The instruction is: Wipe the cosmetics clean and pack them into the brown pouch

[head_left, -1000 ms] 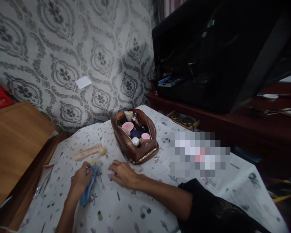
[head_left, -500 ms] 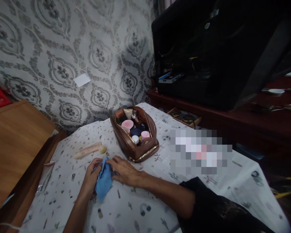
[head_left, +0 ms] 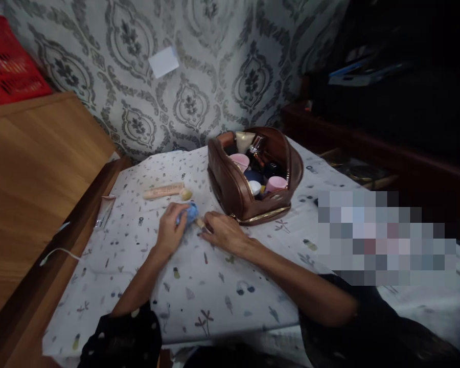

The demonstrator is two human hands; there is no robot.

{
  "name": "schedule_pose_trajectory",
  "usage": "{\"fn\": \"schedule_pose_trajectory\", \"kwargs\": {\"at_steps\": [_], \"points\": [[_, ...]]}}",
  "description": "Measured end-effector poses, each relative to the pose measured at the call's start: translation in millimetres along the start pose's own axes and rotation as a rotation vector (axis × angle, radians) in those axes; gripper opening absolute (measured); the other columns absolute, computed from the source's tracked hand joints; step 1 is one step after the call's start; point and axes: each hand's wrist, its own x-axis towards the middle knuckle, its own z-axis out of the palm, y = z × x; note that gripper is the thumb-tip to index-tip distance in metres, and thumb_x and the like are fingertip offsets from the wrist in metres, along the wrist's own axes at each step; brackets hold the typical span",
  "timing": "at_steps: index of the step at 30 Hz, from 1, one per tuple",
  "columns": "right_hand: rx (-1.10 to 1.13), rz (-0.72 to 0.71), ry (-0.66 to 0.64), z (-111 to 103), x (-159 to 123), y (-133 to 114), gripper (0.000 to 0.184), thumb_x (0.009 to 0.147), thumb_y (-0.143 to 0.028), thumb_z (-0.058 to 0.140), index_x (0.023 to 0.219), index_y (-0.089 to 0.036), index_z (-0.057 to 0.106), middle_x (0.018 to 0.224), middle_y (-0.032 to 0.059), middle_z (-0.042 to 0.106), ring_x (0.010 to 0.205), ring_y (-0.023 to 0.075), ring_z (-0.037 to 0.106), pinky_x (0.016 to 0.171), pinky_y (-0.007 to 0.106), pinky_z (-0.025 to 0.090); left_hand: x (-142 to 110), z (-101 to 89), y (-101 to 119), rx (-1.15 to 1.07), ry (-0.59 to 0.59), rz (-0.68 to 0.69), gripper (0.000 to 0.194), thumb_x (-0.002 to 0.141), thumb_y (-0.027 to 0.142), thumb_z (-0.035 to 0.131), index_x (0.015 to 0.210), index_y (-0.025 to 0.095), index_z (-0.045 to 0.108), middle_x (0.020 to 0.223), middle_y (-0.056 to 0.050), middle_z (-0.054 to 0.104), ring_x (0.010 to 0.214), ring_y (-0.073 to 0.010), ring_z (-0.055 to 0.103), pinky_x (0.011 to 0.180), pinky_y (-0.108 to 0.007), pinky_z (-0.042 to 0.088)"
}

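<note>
My left hand (head_left: 170,229) is closed on a crumpled blue cloth (head_left: 192,211), bunched up in its fingers. My right hand (head_left: 227,234) is closed, fingertips bent toward the cloth; a small beige piece (head_left: 200,223) shows between the hands at these fingertips. Its kind is too small and blurred to make out. Just beyond the left hand lie a peach-coloured tube (head_left: 163,190) and a small round yellowish item (head_left: 186,194). Behind the right hand stands a brown cosmetic bag (head_left: 233,186), unzipped, with pink-lidded jars, a white lid and several other cosmetics inside.
A patterned white cloth (head_left: 199,276) covers the table. Another tube (head_left: 105,212) lies near the left edge, with a white cable (head_left: 67,251) below it. A wooden panel (head_left: 42,189) borders the left, a papered wall the back. Blurred-out items lie at right.
The view has tilted down and turned left. The blue cloth, earlier hanging spread between both hands, is now bunched in my left hand. My right hand has drawn off it, and a small beige piece shows.
</note>
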Motion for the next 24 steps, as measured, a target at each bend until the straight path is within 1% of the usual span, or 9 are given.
{"fn": "schedule_pose_trajectory", "kwargs": {"at_steps": [2,3,5,9,13,18,22,24], "points": [[-0.009,0.004,0.024,2,1,1,0.017,0.087,-0.030,0.063,0.098,-0.018,0.062,0.095,0.0078,0.069,0.084,0.0202,0.064,0.063,0.027,0.034,-5,8.1,7,0.082,-0.150,0.102,0.028,0.097,0.023,0.041,0.113,0.019,0.064,0.104,-0.007,0.062,0.099,-0.0174,0.061,0.092,-0.029,0.049],[-0.008,0.003,0.033,3,2,1,0.015,0.087,-0.028,0.063,0.098,-0.017,0.062,0.094,0.0079,0.069,0.084,0.0204,0.063,0.063,0.027,0.034,-7,11.8,8,0.132,-0.207,0.121,0.030,0.097,0.022,0.041,0.116,0.020,0.064,0.104,-0.007,0.061,0.099,-0.0177,0.060,0.090,-0.029,0.050],[0.000,0.001,0.043,6,4,2,0.013,0.087,-0.027,0.062,0.096,-0.017,0.062,0.091,0.0073,0.068,0.083,0.0204,0.063,0.063,0.027,0.032,-9,16.7,8,0.233,-0.280,0.108,0.032,0.097,0.021,0.040,0.121,0.021,0.062,0.104,-0.007,0.058,0.098,-0.0186,0.059,0.085,-0.029,0.051],[0.001,-0.020,0.058,12,5,5,0.010,0.088,-0.027,0.060,0.092,-0.018,0.062,0.086,0.0050,0.067,0.077,0.0188,0.061,0.061,0.027,0.029,-7,15.4,1,0.383,-0.339,0.016,0.034,0.099,0.025,0.039,0.124,0.023,0.062,0.103,-0.006,0.056,0.095,-0.0181,0.058,0.079,-0.027,0.050],[-0.038,-0.027,0.077,13,4,3,0.008,0.089,-0.025,0.058,0.092,-0.018,0.062,0.089,0.0050,0.066,0.075,0.0172,0.060,0.060,0.027,0.028,-3,8.8,-5,0.499,-0.358,-0.052,0.035,0.102,0.027,0.036,0.126,0.024,0.061,0.106,-0.006,0.055,0.098,-0.0189,0.057,0.075,-0.026,0.048],[-0.075,-0.032,0.084,12,3,0,0.010,0.090,-0.023,0.055,0.091,-0.017,0.063,0.094,0.0065,0.065,0.074,0.0162,0.058,0.061,0.027,0.030,-1,2.8,-17,0.560,-0.341,-0.161,0.035,0.101,0.025,0.036,0.128,0.025,0.059,0.110,-0.007,0.055,0.100,-0.0196,0.057,0.074,-0.026,0.047],[-0.022,-0.037,0.112,13,4,2,0.013,0.091,-0.020,0.052,0.092,-0.017,0.065,0.092,0.0058,0.065,0.071,0.0155,0.058,0.062,0.026,0.033,0,-1.1,-32,0.555,-0.314,-0.262,0.035,0.101,0.025,0.036,0.126,0.026,0.061,0.110,-0.007,0.057,0.095,-0.0213,0.060,0.072,-0.029,0.048],[0.018,-0.057,0.135,14,5,6,0.014,0.090,-0.019,0.052,0.094,-0.017,0.065,0.088,0.0052,0.066,0.073,0.0161,0.059,0.064,0.026,0.035,0,-2.7,-38,0.512,-0.270,-0.288,0.035,0.100,0.025,0.038,0.124,0.026,0.062,0.109,-0.007,0.057,0.092,-0.0214,0.061,0.073,-0.031,0.049]]}}
